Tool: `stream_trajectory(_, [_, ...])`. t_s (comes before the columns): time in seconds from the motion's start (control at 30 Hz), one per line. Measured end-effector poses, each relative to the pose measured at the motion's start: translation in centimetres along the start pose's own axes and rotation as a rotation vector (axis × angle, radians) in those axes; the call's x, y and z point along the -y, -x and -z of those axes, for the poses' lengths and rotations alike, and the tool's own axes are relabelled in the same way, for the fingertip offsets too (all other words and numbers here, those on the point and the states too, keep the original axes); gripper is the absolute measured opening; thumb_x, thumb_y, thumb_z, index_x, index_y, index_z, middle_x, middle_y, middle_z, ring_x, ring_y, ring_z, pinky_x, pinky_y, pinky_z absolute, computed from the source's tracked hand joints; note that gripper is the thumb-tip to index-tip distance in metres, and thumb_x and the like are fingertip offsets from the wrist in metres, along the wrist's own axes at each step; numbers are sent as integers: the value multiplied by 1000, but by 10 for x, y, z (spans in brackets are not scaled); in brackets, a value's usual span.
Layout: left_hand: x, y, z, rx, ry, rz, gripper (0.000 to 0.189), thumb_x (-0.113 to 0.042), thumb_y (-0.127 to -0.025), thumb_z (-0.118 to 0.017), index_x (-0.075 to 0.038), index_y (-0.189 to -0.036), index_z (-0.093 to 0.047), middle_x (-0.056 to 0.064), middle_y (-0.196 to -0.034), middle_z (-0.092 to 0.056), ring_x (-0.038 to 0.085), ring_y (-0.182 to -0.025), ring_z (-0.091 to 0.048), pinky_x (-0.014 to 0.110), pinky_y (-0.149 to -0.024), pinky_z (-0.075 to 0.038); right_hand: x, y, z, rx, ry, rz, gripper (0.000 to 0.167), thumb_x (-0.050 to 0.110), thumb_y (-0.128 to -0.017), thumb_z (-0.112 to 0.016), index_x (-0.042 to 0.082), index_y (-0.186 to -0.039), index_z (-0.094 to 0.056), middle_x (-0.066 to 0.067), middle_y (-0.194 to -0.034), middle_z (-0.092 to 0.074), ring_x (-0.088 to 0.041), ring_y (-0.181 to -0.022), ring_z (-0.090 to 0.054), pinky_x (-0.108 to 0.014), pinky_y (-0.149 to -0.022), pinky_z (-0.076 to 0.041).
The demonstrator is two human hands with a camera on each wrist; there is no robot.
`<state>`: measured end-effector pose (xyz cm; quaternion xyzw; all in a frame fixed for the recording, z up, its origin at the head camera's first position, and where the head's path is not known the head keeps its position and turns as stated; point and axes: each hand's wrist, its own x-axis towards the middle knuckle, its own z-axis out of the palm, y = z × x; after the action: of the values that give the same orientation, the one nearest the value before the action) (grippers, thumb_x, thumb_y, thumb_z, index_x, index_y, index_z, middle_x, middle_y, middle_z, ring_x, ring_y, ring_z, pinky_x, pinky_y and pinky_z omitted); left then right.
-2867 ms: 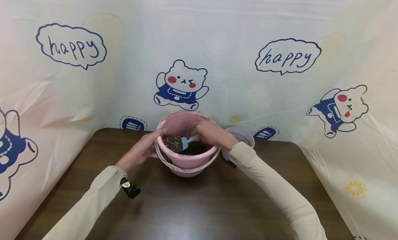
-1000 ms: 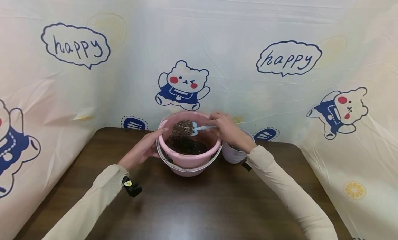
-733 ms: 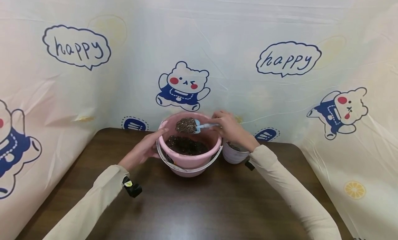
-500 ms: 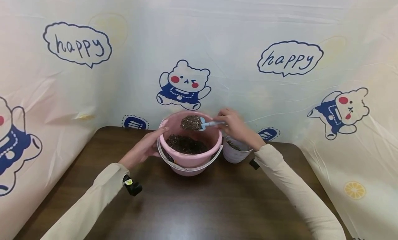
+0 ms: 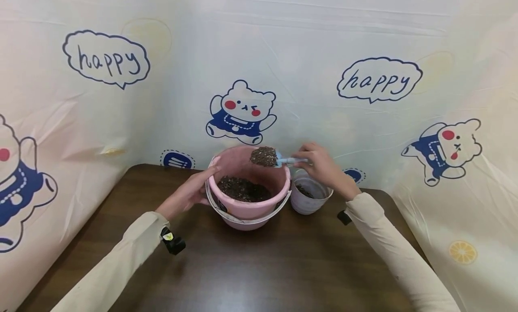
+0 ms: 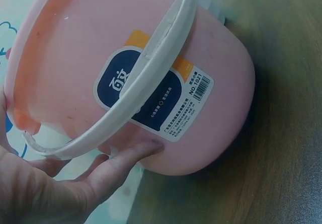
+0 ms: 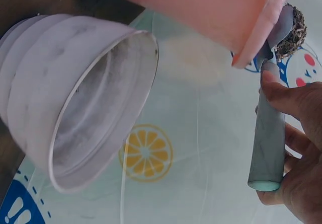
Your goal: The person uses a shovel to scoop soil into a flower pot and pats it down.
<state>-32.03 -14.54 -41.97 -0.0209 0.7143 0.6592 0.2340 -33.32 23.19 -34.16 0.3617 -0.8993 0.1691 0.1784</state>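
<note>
A pink bucket (image 5: 247, 209) with a white handle stands on the table, dark soil (image 5: 243, 189) at its bottom. My left hand (image 5: 187, 194) grips the bucket's left side, thumb at the rim and other fingers against the outer wall near the label (image 6: 193, 100). In my right hand (image 5: 323, 169) is the handle of a light blue garden trowel (image 5: 292, 160), its blade heaped with soil (image 5: 263, 156) over the bucket's back right rim. A pale ribbed pot (image 5: 308, 205) with some soil inside stands just right of the bucket, below the right hand.
The brown wooden table (image 5: 243, 267) extends in front of the bucket and pot. Close behind them hangs a pale printed curtain (image 5: 307, 109), which also closes off both sides. The bucket's white handle (image 6: 151, 68) hangs down across its front.
My right hand has lifted the soil-heaped trowel out of the bucket's depth and moved it right, to the rim. More of the pot's opening shows. The left hand stays on the bucket.
</note>
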Motion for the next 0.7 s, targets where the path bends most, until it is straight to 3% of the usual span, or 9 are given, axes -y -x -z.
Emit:
stream_trajectory(0.4, [1, -1, 1, 5, 4, -1, 83, -57, -103, -50, -10, -167, -24, 24, -165, -33, 39, -135, -50, 47, -90, -61, -14, 28, 19, -26, 61, -16, 26, 3, -90, -80, -1, -116, -78, -12, -97, -70, -28, -90, -59, -42, -77, -50])
stream_trajectory(0.7, [2, -2, 0, 12, 3, -9, 86, -60, -103, -50, -10, -167, -23, 24, -166, -32, 40, -138, -48, 49, -94, -60, -28, 52, 25, -90, 74, -23, 24, 0, -88, -82, -1, -111, -79, -12, -93, -69, -30, -87, -60, -46, -76, -49])
